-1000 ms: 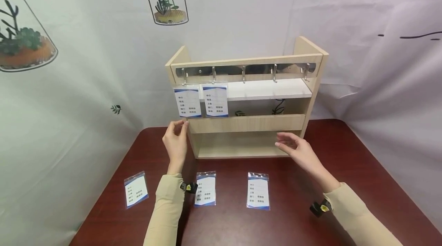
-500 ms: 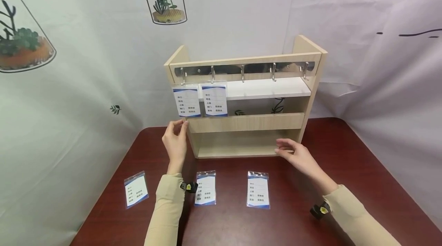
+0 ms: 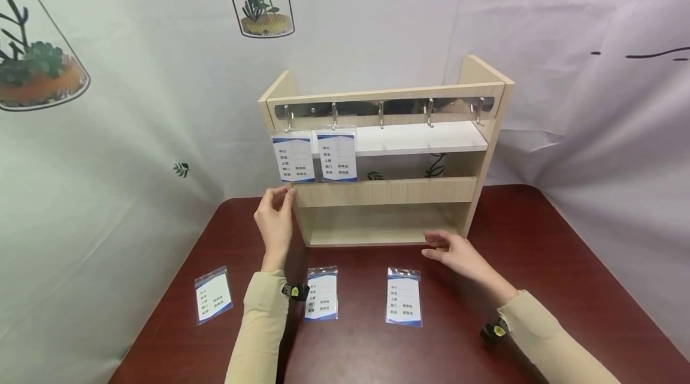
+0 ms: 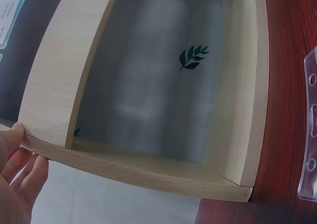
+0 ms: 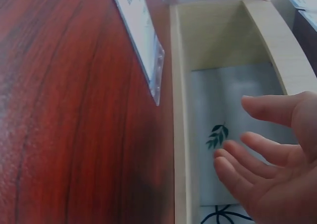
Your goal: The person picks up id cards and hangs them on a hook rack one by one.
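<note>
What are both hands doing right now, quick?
Left hand: holding the wooden shelf by its side edge.
Right hand: open, holding nothing.

Matt wood-grain shelf unit (image 3: 383, 192), mirror-bright metal hook rail (image 3: 356, 109)
The tabletop (image 3: 366, 354) is glossy grained wood; clear plastic sleeves (image 3: 403, 271) cover paper cards (image 3: 403, 301); the backdrop (image 3: 140, 132) looks like matt, creased cloth.

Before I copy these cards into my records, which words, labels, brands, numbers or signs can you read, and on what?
"姓名": left hanging card and right hanging card.
"部门": the same two cards.
Their other lines: too small to read surely.
Left table card, middle table card, right table card: printed, but too small or blurred.
No readable brand or number.
</note>
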{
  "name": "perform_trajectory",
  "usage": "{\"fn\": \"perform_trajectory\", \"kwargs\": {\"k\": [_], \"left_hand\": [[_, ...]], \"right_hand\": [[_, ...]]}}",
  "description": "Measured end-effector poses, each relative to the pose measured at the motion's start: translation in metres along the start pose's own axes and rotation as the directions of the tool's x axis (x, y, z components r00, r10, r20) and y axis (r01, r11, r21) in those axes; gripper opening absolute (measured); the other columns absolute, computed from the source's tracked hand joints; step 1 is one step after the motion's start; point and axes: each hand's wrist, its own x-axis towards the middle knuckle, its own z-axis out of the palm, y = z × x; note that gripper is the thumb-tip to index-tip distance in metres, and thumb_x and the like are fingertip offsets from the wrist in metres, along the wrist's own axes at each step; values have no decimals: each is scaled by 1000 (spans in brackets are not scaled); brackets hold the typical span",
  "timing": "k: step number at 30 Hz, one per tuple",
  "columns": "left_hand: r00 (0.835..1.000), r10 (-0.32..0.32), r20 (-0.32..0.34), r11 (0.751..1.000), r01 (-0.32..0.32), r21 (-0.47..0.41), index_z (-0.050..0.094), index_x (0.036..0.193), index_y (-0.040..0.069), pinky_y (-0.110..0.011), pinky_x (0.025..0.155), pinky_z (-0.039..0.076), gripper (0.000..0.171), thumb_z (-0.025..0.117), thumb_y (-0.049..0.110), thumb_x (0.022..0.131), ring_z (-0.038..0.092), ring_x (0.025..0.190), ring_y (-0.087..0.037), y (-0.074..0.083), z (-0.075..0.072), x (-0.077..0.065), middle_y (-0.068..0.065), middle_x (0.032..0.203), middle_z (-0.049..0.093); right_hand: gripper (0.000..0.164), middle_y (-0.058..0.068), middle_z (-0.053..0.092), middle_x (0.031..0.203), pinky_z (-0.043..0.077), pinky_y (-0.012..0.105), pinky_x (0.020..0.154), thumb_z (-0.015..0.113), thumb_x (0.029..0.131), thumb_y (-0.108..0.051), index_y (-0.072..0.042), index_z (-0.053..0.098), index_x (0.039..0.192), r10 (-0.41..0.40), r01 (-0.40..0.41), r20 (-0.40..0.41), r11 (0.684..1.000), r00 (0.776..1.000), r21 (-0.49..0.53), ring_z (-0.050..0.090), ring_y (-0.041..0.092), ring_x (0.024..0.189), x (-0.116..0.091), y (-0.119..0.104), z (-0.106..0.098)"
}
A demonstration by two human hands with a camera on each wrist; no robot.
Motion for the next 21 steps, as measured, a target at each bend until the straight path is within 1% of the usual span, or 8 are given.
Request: {"fn": "perform_trajectory", "kwargs": {"k": [4, 11, 16, 21], "left_hand": [[1000, -2, -4, 1000, 2, -1, 73, 102, 1, -15, 72, 50, 26, 75, 25, 93, 71, 86, -26, 0, 0, 0, -13, 101, 75], [1000, 5, -6, 1000, -4, 7, 72, 102, 1, -16, 73, 50, 25, 76, 23, 93, 71, 88, -26, 0, 0, 0, -13, 102, 75], [1000, 11, -3, 1000, -11, 3, 73, 102, 1, -16, 73, 50, 25, 75, 25, 93, 71, 88, -25, 0, 1, 1, -13, 102, 75], [1000, 10, -5, 1000, -10, 2, 72, 102, 0, -14, 74, 50, 25, 75, 24, 93, 71, 88, -25, -2, 2, 1, -13, 102, 75]], "right_hand": [[50, 28, 65, 123, 50, 53, 96, 75, 90, -15, 11, 59, 129, -12, 12, 44, 1000, 999, -18, 63, 41, 113, 0, 4, 4], [47, 25, 67, 118, 49, 54, 95, 78, 86, -12, 11, 62, 124, -39, 44, 92, 998, 995, -52, 62, 41, 110, -2, 8, 9], [52, 25, 66, 121, 48, 54, 97, 80, 84, -14, 11, 61, 126, -20, 30, 131, 997, 991, -74, 61, 42, 112, -3, 9, 10], [57, 21, 68, 119, 48, 53, 97, 82, 82, -20, 10, 61, 126, 20, 0, 175, 993, 984, -114, 61, 40, 114, -3, 11, 11]]}}
